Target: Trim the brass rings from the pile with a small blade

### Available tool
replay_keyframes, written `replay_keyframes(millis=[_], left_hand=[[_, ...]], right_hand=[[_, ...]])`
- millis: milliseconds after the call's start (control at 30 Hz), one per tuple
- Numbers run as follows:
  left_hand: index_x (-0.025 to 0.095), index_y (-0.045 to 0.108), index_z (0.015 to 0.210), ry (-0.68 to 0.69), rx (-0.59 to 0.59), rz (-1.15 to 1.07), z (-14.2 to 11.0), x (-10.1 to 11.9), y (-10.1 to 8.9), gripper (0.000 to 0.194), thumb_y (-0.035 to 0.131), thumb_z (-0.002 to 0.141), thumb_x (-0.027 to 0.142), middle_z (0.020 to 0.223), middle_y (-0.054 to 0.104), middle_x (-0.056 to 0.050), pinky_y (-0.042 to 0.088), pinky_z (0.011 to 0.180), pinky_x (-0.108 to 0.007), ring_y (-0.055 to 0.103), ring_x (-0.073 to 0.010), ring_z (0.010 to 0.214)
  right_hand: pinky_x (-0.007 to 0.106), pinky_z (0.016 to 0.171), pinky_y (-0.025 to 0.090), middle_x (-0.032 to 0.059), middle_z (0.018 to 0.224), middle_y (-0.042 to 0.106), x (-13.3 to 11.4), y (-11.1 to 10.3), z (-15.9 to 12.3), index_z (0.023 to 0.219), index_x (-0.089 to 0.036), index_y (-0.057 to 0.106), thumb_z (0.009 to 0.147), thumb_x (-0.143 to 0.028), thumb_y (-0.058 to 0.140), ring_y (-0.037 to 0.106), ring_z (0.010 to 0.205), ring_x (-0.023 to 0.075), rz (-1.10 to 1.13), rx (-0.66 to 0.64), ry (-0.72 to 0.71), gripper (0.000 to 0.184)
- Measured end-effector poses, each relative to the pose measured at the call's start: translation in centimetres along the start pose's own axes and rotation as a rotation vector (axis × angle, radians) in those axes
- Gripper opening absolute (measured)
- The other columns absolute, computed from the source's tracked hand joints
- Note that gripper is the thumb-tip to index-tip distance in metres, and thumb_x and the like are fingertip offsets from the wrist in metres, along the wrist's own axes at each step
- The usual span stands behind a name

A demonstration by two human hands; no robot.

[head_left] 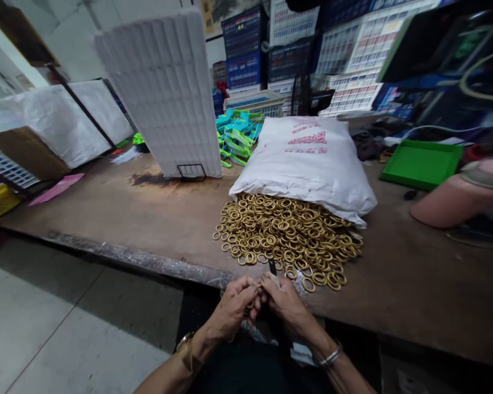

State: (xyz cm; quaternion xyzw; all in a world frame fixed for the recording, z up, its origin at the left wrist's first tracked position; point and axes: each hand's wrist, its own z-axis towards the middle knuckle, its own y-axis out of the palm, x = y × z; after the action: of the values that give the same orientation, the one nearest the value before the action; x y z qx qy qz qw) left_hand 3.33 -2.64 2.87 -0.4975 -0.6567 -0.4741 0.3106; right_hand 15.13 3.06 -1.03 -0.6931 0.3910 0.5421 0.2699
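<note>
My left hand (235, 306) and my right hand (286, 302) meet just off the table's front edge, thumbs and fingers pinched together. A gold ring (250, 305) seems to show among the curled fingers of my left hand, though it is small and blurred. What my right fingertips pinch is hidden; a pale patch shows by the thumb. Just beyond both hands lies a heap of gold rings (287, 230), spilling from the mouth of a white woven sack (304, 158) with red print. Several rings lie loose near the edge.
A tall white ridged panel (168, 93) stands on a black wire holder at left. Teal and green plastic pieces (238, 134) lie behind the sack. At right are a green tray (422, 163) and a pink bottle (456, 200). Stacked crates (246, 49) line the back.
</note>
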Motion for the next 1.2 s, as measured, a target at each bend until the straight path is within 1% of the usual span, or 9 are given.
replay_keyframes(millis=[167,267,333,400,533,767,933,1033,1200], left_hand=[[0.015,0.049,0.074,0.028,-0.031,-0.059,-0.3,0.0,-1.2,0.027,0.052,0.077,0.042,0.056,0.047,0.004,0.027,0.035,-0.015,0.037,-0.0030,0.037],[0.016,0.047,0.073,0.040,-0.025,-0.065,-0.3,-0.1,-1.8,0.027,0.053,0.076,0.042,0.056,0.047,0.005,0.027,0.036,-0.015,0.036,-0.0028,0.037],[0.017,0.045,0.071,0.052,-0.023,-0.053,-0.4,-0.2,-2.1,0.028,0.053,0.076,0.043,0.055,0.047,0.005,0.028,0.037,-0.015,0.037,-0.0029,0.038],[0.017,0.044,0.071,0.066,-0.031,-0.036,-0.4,-0.3,-2.5,0.028,0.053,0.076,0.043,0.055,0.047,0.005,0.029,0.038,-0.016,0.038,-0.0033,0.039],[0.017,0.044,0.071,0.080,-0.061,0.000,-0.4,-0.7,-3.1,0.029,0.051,0.077,0.044,0.055,0.046,0.005,0.030,0.038,-0.016,0.037,-0.0038,0.039],[0.017,0.043,0.068,0.036,-0.044,0.058,-0.4,-0.7,-3.9,0.033,0.052,0.074,0.048,0.053,0.045,0.005,0.030,0.036,-0.015,0.036,-0.0039,0.038],[0.016,0.044,0.066,0.119,-0.168,0.106,-1.5,0.0,-3.4,0.030,0.050,0.078,0.043,0.053,0.046,0.004,0.031,0.036,-0.015,0.037,-0.0036,0.038],[0.016,0.045,0.069,0.095,-0.248,-0.001,-1.7,0.2,-3.0,0.026,0.051,0.079,0.040,0.054,0.049,0.003,0.031,0.035,-0.014,0.039,-0.0037,0.037],[0.013,0.051,0.075,-0.050,-0.265,-0.169,0.0,-0.2,-2.7,0.029,0.045,0.082,0.040,0.050,0.047,0.003,0.028,0.033,-0.014,0.035,-0.0032,0.034]], right_hand=[[0.021,0.049,0.034,-0.0020,0.050,0.051,-1.4,0.9,-0.1,0.059,-0.018,0.048,0.081,-0.042,0.037,0.046,0.048,0.0103,-0.123,0.111,-0.115,0.035],[0.021,0.052,0.034,-0.0021,0.054,0.051,-1.6,1.3,-0.6,0.064,-0.018,0.049,0.080,-0.030,0.038,0.047,0.052,0.0111,-0.349,0.212,-0.213,0.023],[0.021,0.052,0.032,-0.0020,0.057,0.052,-1.3,1.6,-1.0,0.067,-0.019,0.048,0.076,-0.019,0.037,0.047,0.054,0.0113,-0.540,0.209,-0.271,0.014],[0.021,0.052,0.031,-0.0011,0.060,0.055,-1.0,2.1,-1.5,0.070,-0.019,0.048,0.069,-0.009,0.038,0.049,0.055,0.0119,-0.713,0.191,-0.296,0.014],[0.022,0.055,0.030,0.0018,0.069,0.060,-0.8,3.0,-1.9,0.079,-0.019,0.050,0.064,-0.004,0.038,0.053,0.061,0.0140,-0.909,0.242,-0.263,0.024],[0.023,0.057,0.030,0.0031,0.073,0.061,-0.8,3.5,-1.9,0.082,-0.018,0.050,0.062,-0.002,0.036,0.055,0.065,0.0152,-1.034,0.292,-0.165,0.029],[0.022,0.052,0.028,0.0006,0.063,0.059,-0.3,2.3,-1.8,0.080,-0.020,0.049,0.068,-0.006,0.036,0.053,0.059,0.0141,-1.078,0.261,-0.129,0.022],[0.023,0.053,0.029,0.0003,0.062,0.058,-0.2,1.0,-2.0,0.078,-0.020,0.049,0.071,-0.008,0.036,0.053,0.059,0.0141,-1.089,0.379,-0.114,0.019],[0.022,0.056,0.031,0.0018,0.071,0.061,-0.3,-2.1,-1.7,0.085,-0.020,0.050,0.074,-0.010,0.037,0.056,0.065,0.0146,-1.053,0.636,-0.116,0.019]])
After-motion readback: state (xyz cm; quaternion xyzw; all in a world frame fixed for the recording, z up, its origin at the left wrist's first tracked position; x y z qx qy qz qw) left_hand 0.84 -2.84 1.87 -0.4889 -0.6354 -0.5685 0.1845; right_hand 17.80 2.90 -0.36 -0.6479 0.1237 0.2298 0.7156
